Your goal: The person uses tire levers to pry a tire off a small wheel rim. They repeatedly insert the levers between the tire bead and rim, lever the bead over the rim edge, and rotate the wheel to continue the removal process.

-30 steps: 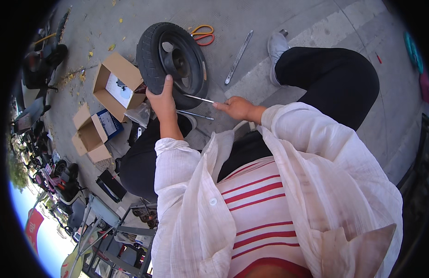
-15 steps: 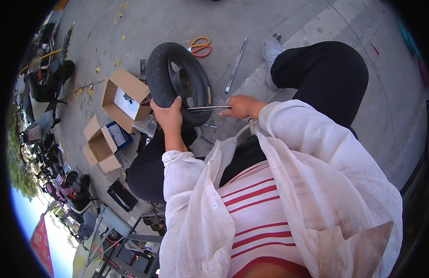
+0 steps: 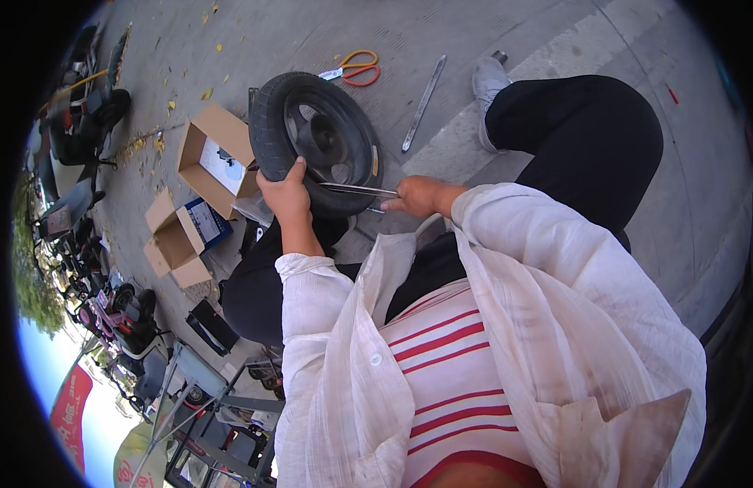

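A black scooter wheel with its tyre (image 3: 272, 122) stands tilted on the ground before me, its dark spoked rim facing right. My left hand (image 3: 287, 195) is closed round the near left side of the tyre, thumb toward the rim. In my right hand (image 3: 425, 198) is a metal tyre lever (image 3: 360, 189), held by its right end. The lever's far end reaches over the tyre's near side to the rim edge; its tip is hard to make out. A second tyre lever (image 3: 425, 102) lies on the ground to the right of the wheel.
Scissors (image 3: 362, 68) with orange and red handles lie beyond the wheel. Two opened cardboard boxes (image 3: 199, 175) (image 3: 166, 237) stand at the left, a blue box (image 3: 210, 224) beside them. Parked scooters (image 3: 83, 146) line the far left. My bent right leg (image 3: 576, 130) is at the right.
The wheel has tipped so that more of its rim face shows. Both hands have shifted slightly left with the wheel and lever, still gripping them.
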### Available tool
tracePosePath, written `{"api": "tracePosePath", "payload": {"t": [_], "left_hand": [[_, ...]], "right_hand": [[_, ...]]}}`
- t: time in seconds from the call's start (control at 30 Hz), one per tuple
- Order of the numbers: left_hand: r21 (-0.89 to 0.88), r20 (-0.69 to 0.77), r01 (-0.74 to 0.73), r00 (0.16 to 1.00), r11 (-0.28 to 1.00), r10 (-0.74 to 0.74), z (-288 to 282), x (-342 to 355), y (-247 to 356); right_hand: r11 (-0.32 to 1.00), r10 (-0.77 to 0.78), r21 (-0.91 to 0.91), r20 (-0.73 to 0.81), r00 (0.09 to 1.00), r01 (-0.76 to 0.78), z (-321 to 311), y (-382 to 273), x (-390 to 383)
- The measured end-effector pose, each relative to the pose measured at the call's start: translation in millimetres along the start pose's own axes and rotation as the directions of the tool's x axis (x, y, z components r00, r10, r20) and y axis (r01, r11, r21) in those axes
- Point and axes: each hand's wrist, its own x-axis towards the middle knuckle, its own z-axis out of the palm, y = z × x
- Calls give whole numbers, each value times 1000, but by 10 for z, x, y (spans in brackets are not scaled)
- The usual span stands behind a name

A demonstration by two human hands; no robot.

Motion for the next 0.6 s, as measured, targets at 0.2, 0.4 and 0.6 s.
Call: {"api": "tracePosePath", "payload": {"t": [0.2, 0.4, 0.6], "left_hand": [[-85, -32, 111, 993, 990, -114, -33, 104, 4], [-172, 47, 223, 975, 960, -218, -221, 499, -24], [38, 48, -12, 999, 999, 10, -234, 337, -203]], "right_hand": [[998, -37, 50, -47, 998, 39, 51, 4, 59], [956, -36, -292, -94, 995, 7, -76, 308, -66], [891, -106, -454, -231, 967, -11, -475, 220, -44]]}}
